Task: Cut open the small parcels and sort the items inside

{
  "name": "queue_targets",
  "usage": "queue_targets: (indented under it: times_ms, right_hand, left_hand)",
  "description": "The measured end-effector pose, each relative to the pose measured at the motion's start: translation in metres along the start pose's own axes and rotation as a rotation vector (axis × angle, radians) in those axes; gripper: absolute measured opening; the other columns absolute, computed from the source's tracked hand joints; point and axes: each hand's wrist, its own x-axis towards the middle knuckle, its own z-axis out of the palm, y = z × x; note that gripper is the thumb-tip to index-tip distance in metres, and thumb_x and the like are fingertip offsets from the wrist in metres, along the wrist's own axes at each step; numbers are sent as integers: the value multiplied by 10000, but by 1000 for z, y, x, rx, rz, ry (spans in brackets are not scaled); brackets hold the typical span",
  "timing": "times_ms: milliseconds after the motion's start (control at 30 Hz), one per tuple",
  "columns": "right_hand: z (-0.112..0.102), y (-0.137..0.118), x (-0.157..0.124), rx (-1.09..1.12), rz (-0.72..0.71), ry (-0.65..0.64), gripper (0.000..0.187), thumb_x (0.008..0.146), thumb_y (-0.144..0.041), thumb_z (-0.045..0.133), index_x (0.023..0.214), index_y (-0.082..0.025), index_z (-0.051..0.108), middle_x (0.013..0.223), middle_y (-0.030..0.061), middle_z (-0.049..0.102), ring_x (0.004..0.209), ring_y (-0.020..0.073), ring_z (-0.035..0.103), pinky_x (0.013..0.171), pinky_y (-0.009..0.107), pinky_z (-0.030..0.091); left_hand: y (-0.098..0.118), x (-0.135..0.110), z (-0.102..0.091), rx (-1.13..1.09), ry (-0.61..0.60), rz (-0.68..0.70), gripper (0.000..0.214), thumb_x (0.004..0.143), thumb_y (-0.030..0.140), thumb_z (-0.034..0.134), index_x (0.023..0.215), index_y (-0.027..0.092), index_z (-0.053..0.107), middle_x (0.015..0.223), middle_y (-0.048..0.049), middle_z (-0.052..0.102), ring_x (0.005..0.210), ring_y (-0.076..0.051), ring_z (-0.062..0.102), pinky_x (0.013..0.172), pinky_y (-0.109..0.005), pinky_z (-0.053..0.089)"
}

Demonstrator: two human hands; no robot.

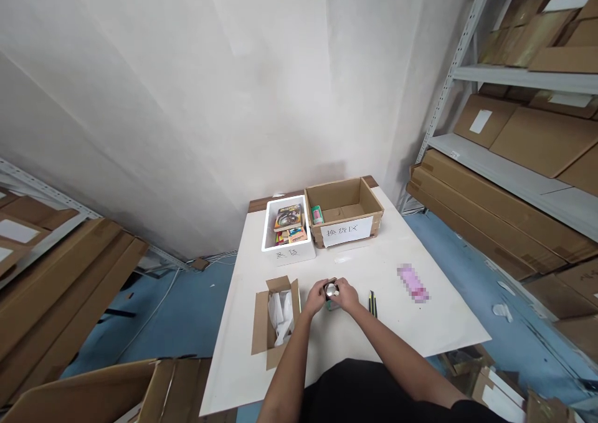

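Note:
Over the near middle of the white table (411,342), both hands meet around a small shiny can-like object (331,291). My left hand (316,297) grips its left side with curled fingers. My right hand (346,294) wraps the right side. The object is small and mostly covered, so its details are unclear. An open small cardboard box (275,314) with white packing paper lies just left of my left hand. A black and yellow utility knife (372,303) lies just right of my right hand.
At the table's back stand a white foam box (288,228) with coloured packets and an open cardboard box (346,214) with a paper label. A pink blurred item (413,283) lies at the right. Shelves of cartons (527,136) flank both sides.

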Motion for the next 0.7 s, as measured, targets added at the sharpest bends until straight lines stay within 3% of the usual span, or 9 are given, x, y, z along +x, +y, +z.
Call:
queue_targets:
  times_ms: [167, 233, 333, 400, 467, 533, 600, 700]
  right_hand:
    - [1, -17, 8, -81, 68, -26, 537, 747, -283, 818, 1263, -222, 681, 1607, 205, 464, 1143, 330, 725, 964, 415, 515]
    - [-2, -20, 11, -112, 87, -42, 549, 713, -294, 850, 1235, -223, 697, 1662, 220, 394, 1232, 381, 674, 987, 470, 508]
    - [-7, -21, 13, -143, 54, -39, 525, 662, -305, 874, 1161, -231, 729, 1689, 191, 371, 1446, 443, 479, 1065, 540, 453]
    - [-11, -23, 12, -125, 5, -14, 520, 640, -296, 868, 1136, -223, 733, 1680, 186, 387, 1517, 444, 375, 1116, 550, 407]
    - [-18, -28, 9, -81, -37, 28, 504, 620, -289, 858, 1097, -204, 720, 1650, 201, 421, 1515, 433, 369, 1121, 523, 401]
    - [-33, -37, 6, -11, -66, 74, 486, 609, -307, 848, 1054, -200, 686, 1534, 209, 541, 1398, 404, 499, 1045, 465, 453]
    - [-57, -48, 5, 80, -84, 100, 475, 620, -342, 830, 1037, -216, 641, 1267, 149, 696, 1131, 331, 646, 892, 387, 497]
    - [-104, -65, 7, 222, -106, 97, 430, 647, -381, 805, 1002, -263, 594, 924, 1, 707, 831, 235, 647, 717, 307, 465]
  left_hand:
    - [-18, -7, 7, -189, -95, 55, 1000, 565, 90, 837, 1517, 244, 571, 1584, -144, 547, 1466, -336, 521, 1251, -512, 397]
    - [-18, -7, 9, -224, -79, 61, 978, 569, 103, 854, 1496, 251, 579, 1551, -140, 579, 1432, -334, 552, 1230, -512, 417]
    - [-13, -7, 8, -221, -92, 69, 924, 562, 74, 845, 1436, 262, 611, 1472, -109, 646, 1356, -309, 608, 1182, -470, 460]
    - [-8, -6, 6, -166, -93, 57, 872, 566, 61, 830, 1391, 266, 634, 1412, -81, 685, 1300, -293, 636, 1145, -444, 484]
    - [-4, -6, 5, -97, -78, 39, 782, 611, 73, 808, 1355, 254, 646, 1349, -68, 715, 1232, -278, 662, 1093, -423, 510]
    - [-1, -6, 5, -25, -57, -12, 706, 652, 84, 792, 1328, 227, 650, 1294, -69, 733, 1171, -273, 679, 1029, -404, 531]
    - [1, -5, 7, 40, -42, -76, 671, 666, 89, 792, 1311, 209, 651, 1263, -70, 741, 1145, -277, 684, 987, -391, 537]
    - [4, -5, 10, 61, -55, -104, 682, 658, 88, 803, 1311, 211, 647, 1253, -71, 745, 1147, -287, 683, 984, -394, 532]
